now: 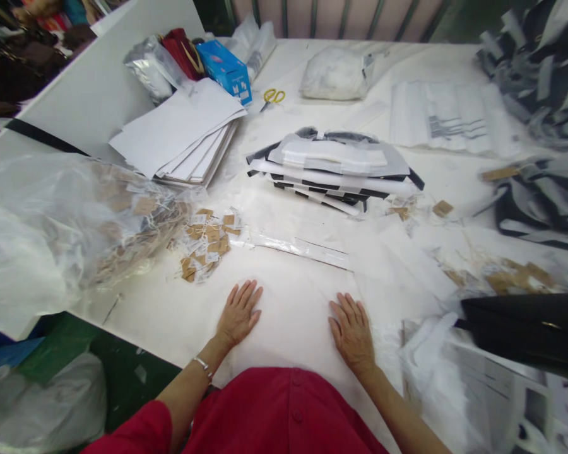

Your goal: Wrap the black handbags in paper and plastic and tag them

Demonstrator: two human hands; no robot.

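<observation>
A plain red cloth shirt [284, 410] with small red buttons [294, 416] down its front covers the torso. Left of the shirt front, its short red sleeve [132, 432] ends near the elbow, and a thin silver bracelet [202, 364] rings the wrist of the left hand [239, 313].

The white sheet [293, 302] in front of the folded striped stack [334, 167] looks matt and smooth, cloth or paper. Left of that stack, the brown tags [208, 243] are dull card and the big bag [52, 233] is glossy clear plastic. Behind it, the scissors [273, 96] have shiny yellow plastic handles.
</observation>
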